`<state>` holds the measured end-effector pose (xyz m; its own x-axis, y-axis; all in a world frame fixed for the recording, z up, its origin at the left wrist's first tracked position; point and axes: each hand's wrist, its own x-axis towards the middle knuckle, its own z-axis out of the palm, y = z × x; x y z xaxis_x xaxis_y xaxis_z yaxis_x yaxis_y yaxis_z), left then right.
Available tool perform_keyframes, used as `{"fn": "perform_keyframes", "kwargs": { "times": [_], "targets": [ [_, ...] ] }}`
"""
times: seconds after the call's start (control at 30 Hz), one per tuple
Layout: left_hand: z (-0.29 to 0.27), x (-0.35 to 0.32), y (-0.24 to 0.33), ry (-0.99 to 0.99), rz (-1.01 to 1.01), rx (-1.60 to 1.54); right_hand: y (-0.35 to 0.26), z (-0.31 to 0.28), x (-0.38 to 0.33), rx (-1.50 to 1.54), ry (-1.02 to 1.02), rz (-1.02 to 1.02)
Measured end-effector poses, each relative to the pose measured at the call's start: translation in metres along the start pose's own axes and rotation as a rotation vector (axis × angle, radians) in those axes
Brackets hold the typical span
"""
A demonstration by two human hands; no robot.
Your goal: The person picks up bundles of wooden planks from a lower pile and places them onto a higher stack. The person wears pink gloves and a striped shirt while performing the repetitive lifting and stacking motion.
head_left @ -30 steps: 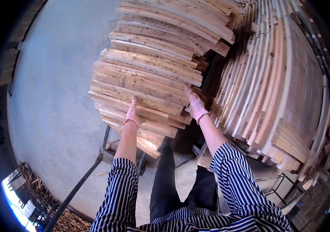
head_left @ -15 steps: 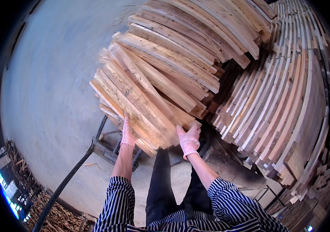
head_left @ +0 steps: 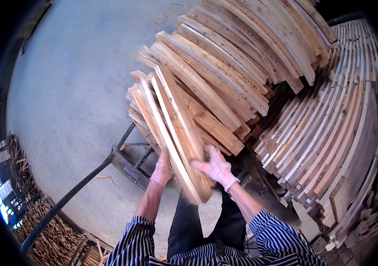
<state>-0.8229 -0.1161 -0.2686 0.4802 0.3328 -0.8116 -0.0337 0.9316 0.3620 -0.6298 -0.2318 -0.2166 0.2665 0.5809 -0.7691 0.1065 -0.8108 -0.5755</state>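
Between my hands is a small bundle of wooden boards (head_left: 181,128), lifted and tilted at the near end of a long pile. My left hand (head_left: 162,169), in a pale knitted glove, is closed against the bundle's left side; its fingers are partly hidden by the wood. My right hand (head_left: 214,167), gloved the same way, grips the right side, thumb over the top board. The near ends of the boards hang over my dark trousers. Behind them lies the pile of rough planks (head_left: 224,75), set in slanting rows.
A tall stack of narrow boards (head_left: 330,133) rises on the right. A dark metal cart frame (head_left: 129,168) stands under the pile at the left, its long handle (head_left: 71,195) reaching toward me. Wood scraps (head_left: 51,232) are heaped at the lower left, beyond the concrete floor (head_left: 73,102).
The bundle of boards has come up off the pile toward me and turned steeper. My hands have moved nearer each other, the left one rightward and down. The view has shifted slightly.
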Motion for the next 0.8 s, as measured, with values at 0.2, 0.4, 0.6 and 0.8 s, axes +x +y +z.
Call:
{"fn": "perform_keyframes", "kwargs": {
  "times": [0.2, 0.4, 0.6, 0.8],
  "targets": [
    [0.007, -0.021, -0.038, -0.054, -0.101, 0.054, 0.045, 0.017, -0.006, 0.436, -0.039, 0.217],
    [0.079, -0.074, -0.016, -0.206, 0.166, 0.918, 0.045, -0.022, -0.068, 0.381, -0.027, -0.011],
    [0.071, -0.15, -0.014, -0.113, 0.08, 0.348, -0.016, -0.076, -0.204, 0.046, 0.031, -0.216],
    [0.246, -0.208, 0.001, -0.435, 0.153, 0.856, -0.005, -0.131, -0.342, 0.439, 0.372, -0.569]
  ]
}}
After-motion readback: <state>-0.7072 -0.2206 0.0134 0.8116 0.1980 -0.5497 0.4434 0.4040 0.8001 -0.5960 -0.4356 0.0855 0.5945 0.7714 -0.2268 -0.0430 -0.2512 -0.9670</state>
